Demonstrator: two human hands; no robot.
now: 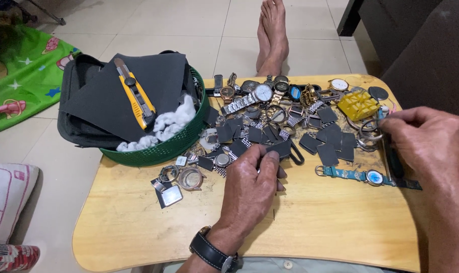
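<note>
A dark sandpaper piece (276, 149) is being pinched by the left hand (249, 189) at mid-table; a thin dark tool (391, 151) is being gripped by the right hand (431, 144). Sorting step likely; careful placement needed next.

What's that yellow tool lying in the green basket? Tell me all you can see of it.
The utility knife is a long, slim cutter with a yellow body, a grey metal tip and a black slider knob near that tip. No bare blade shows clearly. It lies flat and slanted on a dark sheet atop the green basket, its lower end by white cotton wadding. Neither hand touches it.
</note>
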